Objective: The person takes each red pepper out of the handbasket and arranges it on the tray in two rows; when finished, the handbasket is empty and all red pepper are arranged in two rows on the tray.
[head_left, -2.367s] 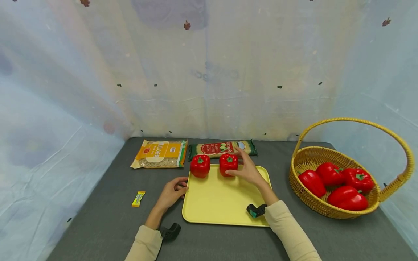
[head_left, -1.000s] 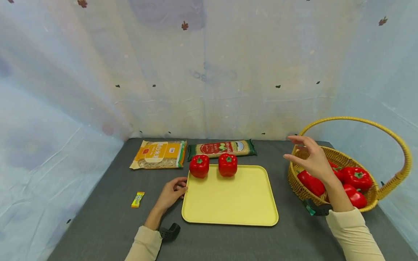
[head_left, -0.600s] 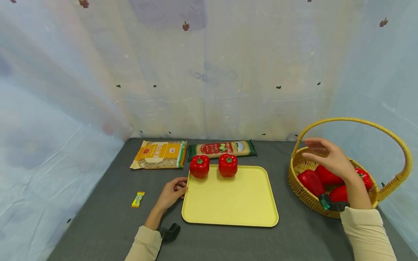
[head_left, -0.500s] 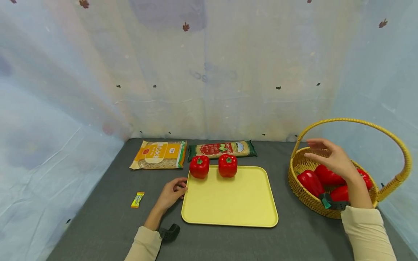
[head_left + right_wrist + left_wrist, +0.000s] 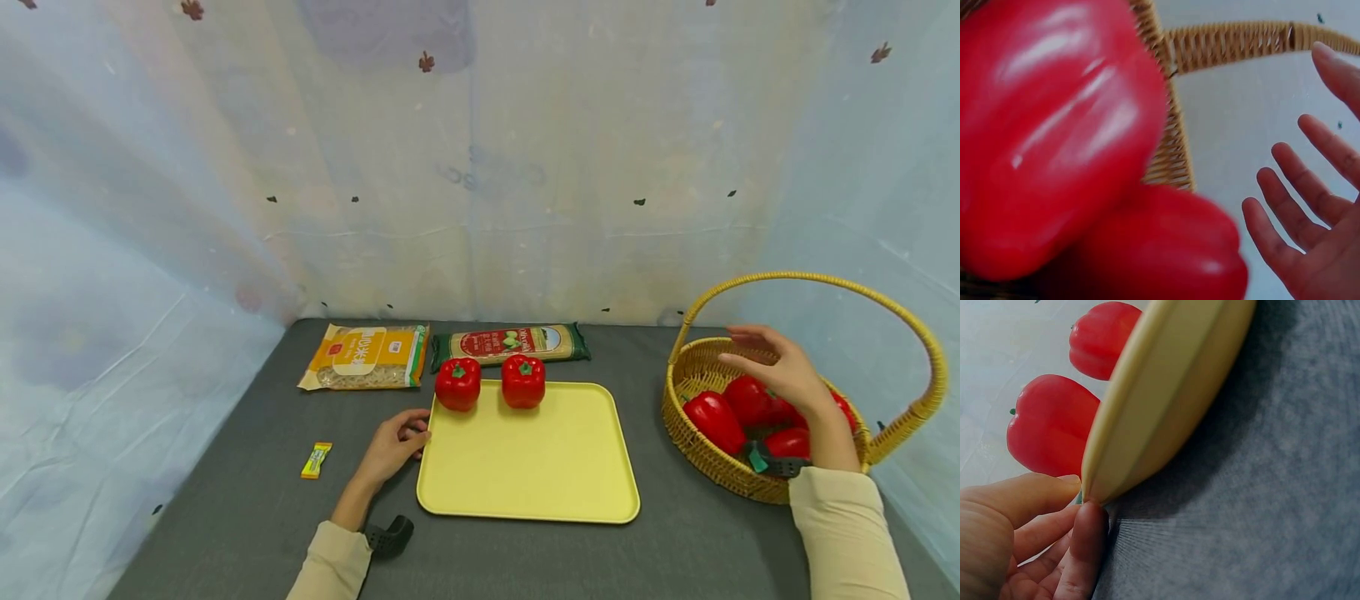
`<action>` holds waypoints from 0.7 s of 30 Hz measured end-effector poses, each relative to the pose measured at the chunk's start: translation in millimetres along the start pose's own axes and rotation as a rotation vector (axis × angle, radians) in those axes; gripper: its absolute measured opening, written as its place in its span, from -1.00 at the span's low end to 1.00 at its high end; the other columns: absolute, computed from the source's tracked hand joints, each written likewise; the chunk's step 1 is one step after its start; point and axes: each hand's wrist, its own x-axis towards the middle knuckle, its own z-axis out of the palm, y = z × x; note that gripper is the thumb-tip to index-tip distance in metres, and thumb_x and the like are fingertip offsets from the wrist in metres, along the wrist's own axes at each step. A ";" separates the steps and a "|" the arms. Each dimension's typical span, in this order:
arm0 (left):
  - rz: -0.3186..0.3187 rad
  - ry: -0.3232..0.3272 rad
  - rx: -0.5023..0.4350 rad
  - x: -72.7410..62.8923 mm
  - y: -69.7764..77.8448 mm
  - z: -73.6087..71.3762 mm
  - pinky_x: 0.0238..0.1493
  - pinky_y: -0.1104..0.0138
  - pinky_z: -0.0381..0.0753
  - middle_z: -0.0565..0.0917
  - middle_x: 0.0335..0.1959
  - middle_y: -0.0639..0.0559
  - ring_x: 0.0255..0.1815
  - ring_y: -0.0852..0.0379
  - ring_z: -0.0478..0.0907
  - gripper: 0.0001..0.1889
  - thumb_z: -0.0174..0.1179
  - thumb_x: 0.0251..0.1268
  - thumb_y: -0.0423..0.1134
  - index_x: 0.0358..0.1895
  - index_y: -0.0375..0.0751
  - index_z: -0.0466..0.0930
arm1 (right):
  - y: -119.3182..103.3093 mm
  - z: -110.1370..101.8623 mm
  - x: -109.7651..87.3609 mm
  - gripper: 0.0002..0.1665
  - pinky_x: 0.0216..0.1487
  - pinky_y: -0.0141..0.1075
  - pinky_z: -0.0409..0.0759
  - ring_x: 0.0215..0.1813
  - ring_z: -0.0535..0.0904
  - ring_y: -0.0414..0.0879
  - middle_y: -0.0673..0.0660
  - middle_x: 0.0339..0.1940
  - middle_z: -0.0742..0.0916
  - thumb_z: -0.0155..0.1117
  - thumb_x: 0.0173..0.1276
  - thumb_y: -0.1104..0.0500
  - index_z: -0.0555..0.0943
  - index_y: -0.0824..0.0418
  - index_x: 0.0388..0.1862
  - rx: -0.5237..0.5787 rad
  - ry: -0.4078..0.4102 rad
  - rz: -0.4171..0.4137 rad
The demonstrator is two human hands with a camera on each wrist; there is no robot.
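Note:
Two red bell peppers stand upright along the far side of a yellow tray (image 5: 528,467): the left pepper (image 5: 458,384) at the corner, the right pepper (image 5: 523,382) beside it. At the tray's left rim, my left hand (image 5: 392,442) pinches the edge between thumb and fingers, as the left wrist view shows. My right hand (image 5: 787,371) hovers over a wicker basket (image 5: 705,462), fingers spread and holding nothing. Inside that basket lie several more red bell peppers (image 5: 714,422), partly hidden by my hand and wrist. The right wrist view shows a large pepper (image 5: 1060,125) close to the camera.
A yellow bag of noodles (image 5: 367,358) and a green-ended pasta pack (image 5: 510,342) lie at the table's back. A small yellow wrapped packet (image 5: 317,460) lies left of the tray. The basket's tall handle (image 5: 813,277) arches over its opening.
My right hand has let go of the right pepper on the tray and moved right to above the basket, where it drifts slightly further right. My left hand stays at the rim.

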 end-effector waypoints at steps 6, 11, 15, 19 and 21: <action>-0.009 0.001 0.000 -0.3 1.4 -0.2 -0.49 0.31 0.59 0.55 -0.25 -0.10 -0.41 0.10 0.54 -0.61 0.21 0.21 -0.40 0.13 -0.30 0.49 | 10.1 -0.3 -3.7 -0.32 -0.08 -0.42 0.42 0.10 0.39 -0.18 0.06 0.18 0.47 0.21 0.32 -0.02 0.30 0.26 0.31 -0.096 -0.014 0.111; -0.013 0.005 0.002 0.3 2.3 0.0 -0.49 0.31 0.59 0.54 -0.25 -0.10 -0.41 0.09 0.53 -0.61 0.20 0.21 -0.40 0.13 -0.30 0.49 | 14.4 -0.5 -4.7 -0.22 0.05 0.19 0.29 0.22 0.25 0.34 0.45 0.26 0.34 0.19 0.33 -0.04 0.20 0.41 0.33 -0.104 -0.072 0.138; -0.014 0.005 0.011 0.3 2.4 -0.1 -0.49 0.32 0.59 0.55 -0.26 -0.11 -0.42 0.09 0.53 -0.62 0.20 0.21 -0.40 0.13 -0.29 0.49 | 19.6 0.2 -5.0 -0.22 0.00 0.09 0.35 0.19 0.29 0.36 0.47 0.24 0.37 0.21 0.32 -0.01 0.21 0.42 0.33 -0.140 -0.087 0.130; -0.017 0.000 0.008 0.2 1.7 -0.2 -0.49 0.32 0.59 0.55 -0.26 -0.11 -0.42 0.09 0.53 -0.62 0.21 0.21 -0.40 0.13 -0.30 0.49 | 24.0 1.6 -4.5 -0.26 -0.03 -0.05 0.41 0.16 0.34 0.38 0.49 0.20 0.41 0.24 0.30 0.05 0.25 0.43 0.30 -0.151 -0.100 0.097; -0.018 0.000 0.007 0.0 1.4 -0.1 -0.49 0.32 0.59 0.55 -0.26 -0.11 -0.42 0.09 0.53 -0.62 0.20 0.21 -0.40 0.13 -0.30 0.49 | 25.5 2.5 -4.6 -0.28 -0.06 -0.17 0.42 0.15 0.36 0.33 0.48 0.18 0.43 0.25 0.30 0.07 0.26 0.42 0.29 -0.154 -0.111 0.089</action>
